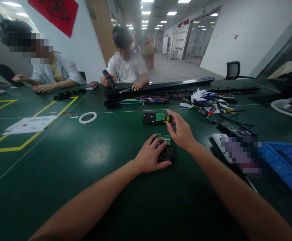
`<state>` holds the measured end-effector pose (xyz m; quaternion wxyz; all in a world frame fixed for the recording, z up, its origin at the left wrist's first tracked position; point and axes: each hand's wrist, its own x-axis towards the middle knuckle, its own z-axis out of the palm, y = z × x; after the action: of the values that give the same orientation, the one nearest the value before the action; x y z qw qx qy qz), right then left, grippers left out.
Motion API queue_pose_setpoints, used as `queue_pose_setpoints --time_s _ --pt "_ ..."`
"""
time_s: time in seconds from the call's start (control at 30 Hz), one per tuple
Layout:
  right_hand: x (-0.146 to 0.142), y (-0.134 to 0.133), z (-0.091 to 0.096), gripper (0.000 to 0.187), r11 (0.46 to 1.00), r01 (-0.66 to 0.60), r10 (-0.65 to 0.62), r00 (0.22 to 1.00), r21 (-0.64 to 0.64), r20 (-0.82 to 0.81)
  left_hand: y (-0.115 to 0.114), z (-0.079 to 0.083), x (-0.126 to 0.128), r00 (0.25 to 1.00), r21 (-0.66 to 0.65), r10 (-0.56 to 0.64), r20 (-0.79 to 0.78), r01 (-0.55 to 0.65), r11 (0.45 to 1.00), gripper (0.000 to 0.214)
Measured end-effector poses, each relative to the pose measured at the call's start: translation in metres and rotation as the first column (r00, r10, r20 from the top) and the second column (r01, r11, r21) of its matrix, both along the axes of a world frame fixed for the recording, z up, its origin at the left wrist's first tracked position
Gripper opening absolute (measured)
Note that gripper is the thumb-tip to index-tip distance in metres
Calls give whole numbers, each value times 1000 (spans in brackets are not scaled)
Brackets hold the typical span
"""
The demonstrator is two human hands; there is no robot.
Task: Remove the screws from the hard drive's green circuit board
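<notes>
My left hand (151,154) rests with spread fingers on a black device with a green circuit board (169,137). Its thumb lies along the device's near edge, and the fingertips touch the board. My right hand (182,132) is closed in a pinch on a small yellow-and-black screwdriver (169,119), just above the far edge of that device. The screwdriver's lower end is thin and dark, so I cannot tell whether it touches the board. Just beyond lies a second black device with a green board (149,118), near my right fingertips.
A white tape ring (88,117) lies left on the green table (85,187). Cables, gloves (200,95) and a red screwdriver (211,111) lie back right. A blue bin (284,147) stands at right. Across the table a person (128,68) holds a power screwdriver (109,79); another person sits left.
</notes>
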<state>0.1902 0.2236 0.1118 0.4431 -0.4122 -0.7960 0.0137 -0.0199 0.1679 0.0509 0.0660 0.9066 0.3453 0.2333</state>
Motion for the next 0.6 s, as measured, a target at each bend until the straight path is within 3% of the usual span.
queue_pose_setpoints --time_s 0.6 --pt "5 1 1 51 1000 -2 2 1000 10 -27 -1 1 0 1000 -13 1 -4 -1 1000 90"
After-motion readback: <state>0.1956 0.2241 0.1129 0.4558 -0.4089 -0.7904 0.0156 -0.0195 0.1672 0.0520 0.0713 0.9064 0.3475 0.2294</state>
